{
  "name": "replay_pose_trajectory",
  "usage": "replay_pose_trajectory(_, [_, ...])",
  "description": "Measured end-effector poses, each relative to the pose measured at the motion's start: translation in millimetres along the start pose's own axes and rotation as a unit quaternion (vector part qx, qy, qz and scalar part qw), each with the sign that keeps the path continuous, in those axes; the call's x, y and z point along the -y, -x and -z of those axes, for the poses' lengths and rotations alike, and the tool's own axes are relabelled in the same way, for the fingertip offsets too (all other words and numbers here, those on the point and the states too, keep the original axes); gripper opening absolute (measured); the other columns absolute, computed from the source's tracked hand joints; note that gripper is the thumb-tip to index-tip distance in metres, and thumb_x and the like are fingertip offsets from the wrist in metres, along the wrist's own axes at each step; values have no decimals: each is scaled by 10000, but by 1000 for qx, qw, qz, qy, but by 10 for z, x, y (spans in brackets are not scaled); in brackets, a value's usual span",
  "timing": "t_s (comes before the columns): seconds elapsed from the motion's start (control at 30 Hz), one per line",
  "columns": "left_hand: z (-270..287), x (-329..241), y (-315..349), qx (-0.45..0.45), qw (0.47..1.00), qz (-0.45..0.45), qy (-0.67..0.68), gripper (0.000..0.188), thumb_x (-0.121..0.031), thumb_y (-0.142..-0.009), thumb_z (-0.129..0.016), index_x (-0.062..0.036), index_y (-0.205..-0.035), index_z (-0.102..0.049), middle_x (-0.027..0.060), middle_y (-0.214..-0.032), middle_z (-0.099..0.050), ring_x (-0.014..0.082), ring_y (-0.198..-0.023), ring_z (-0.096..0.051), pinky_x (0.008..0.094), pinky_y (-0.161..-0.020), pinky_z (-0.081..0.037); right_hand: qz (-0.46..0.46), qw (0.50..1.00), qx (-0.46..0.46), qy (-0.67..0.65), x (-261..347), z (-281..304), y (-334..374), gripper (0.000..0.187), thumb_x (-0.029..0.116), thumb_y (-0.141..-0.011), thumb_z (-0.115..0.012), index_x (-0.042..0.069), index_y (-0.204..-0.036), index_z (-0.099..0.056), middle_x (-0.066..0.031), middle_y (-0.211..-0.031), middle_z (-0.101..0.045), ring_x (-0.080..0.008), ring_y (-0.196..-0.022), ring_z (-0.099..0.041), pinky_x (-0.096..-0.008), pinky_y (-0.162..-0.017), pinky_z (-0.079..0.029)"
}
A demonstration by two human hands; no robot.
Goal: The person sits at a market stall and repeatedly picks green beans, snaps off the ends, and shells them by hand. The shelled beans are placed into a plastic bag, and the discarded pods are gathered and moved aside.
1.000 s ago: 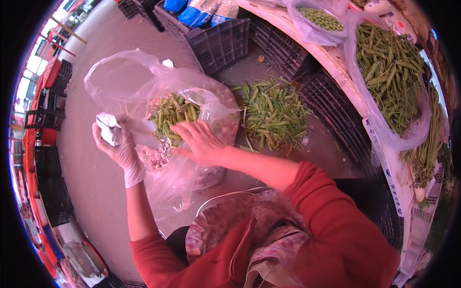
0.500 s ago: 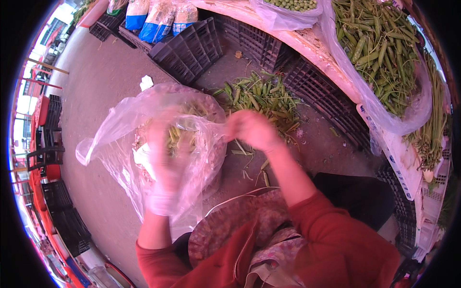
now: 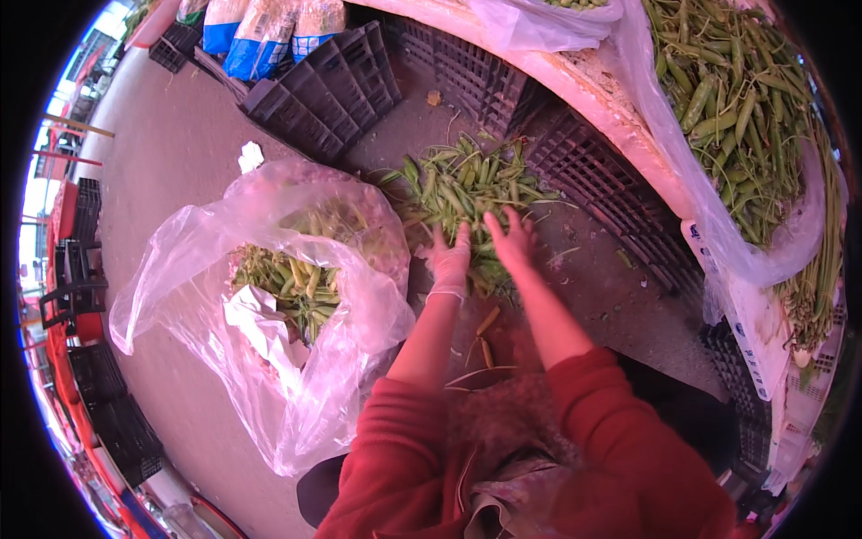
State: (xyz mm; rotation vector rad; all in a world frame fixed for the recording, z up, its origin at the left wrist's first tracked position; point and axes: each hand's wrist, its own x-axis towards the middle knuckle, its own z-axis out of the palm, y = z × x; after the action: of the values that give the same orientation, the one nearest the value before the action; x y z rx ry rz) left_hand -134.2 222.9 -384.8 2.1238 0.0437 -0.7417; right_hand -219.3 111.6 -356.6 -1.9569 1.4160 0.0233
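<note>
A heap of green pea pods with some trimmings lies on the ground ahead of me. At its near edge both hands reach in side by side, palms toward the pods. My left hand, in a thin pale glove, has its fingers spread against the pods. Just to its right, my right hand is bare, with fingers apart over the heap. Neither hand has anything enclosed in it. Left of them, a large clear plastic bag stands with its mouth wide, holding pods and stems plus a crumpled white paper.
Black plastic crates stand at the back, with more crates under the stall table to the right. More pea pods lie on plastic on that table. Blue-and-white bags sit behind. A white scrap lies on the floor.
My left hand has come out of the plastic bag and moved right to the pod heap. My right hand has let go of the bag's rim and reached forward over the pods.
</note>
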Motion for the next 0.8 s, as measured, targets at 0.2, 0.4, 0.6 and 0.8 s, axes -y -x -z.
replay_pose_trajectory(0.2, [172, -138, 521, 65, 953, 71, 287, 794, -494, -833, -673, -2, -1394, -402, 198, -1378, -403, 295, -1263, -422, 366, -1043, -343, -4, 925, -57, -376, 208, -156, 687, 668, 471, -821, -679, -14, -1255, -531, -236, -1230, -548, -345, -1159, -520, -397, -977, -405])
replay_pose_trajectory(0.4, [646, -801, 1510, 8, 905, -59, 421, 503, -265, -901, -636, 11, -1286, -469, 129, -1239, -476, 215, -1146, -476, 315, -987, -373, 165, 902, -177, -357, 683, 641, 1454, 458, 208, -858, -668, -28, -1229, -539, -176, -1203, -550, -295, -1116, -514, -383, -984, -386])
replay_pose_trajectory(0.6, [1464, -1497, 2147, -27, 853, -339, 396, 489, -138, -802, -669, -19, -1249, -511, 135, -1280, -423, 288, -1246, -367, 384, -1062, -293, 278, 775, -97, -559, 1375, 1352, 2147, 491, 239, -868, -620, -26, -1253, -472, -102, -1147, -565, -204, -1031, -540, -337, -899, -438])
replay_pose_trajectory(0.8, [2333, -1549, 2445, -173, 819, -382, 392, 498, -265, -822, -609, -28, -1243, -490, 127, -1229, -477, 261, -1147, -446, 381, -995, -357, 408, 718, -14, -563, 2073, 1280, 2688, 574, 379, -825, -661, -3, -1218, -490, -113, -1152, -515, -228, -1073, -508, -363, -931, -414])
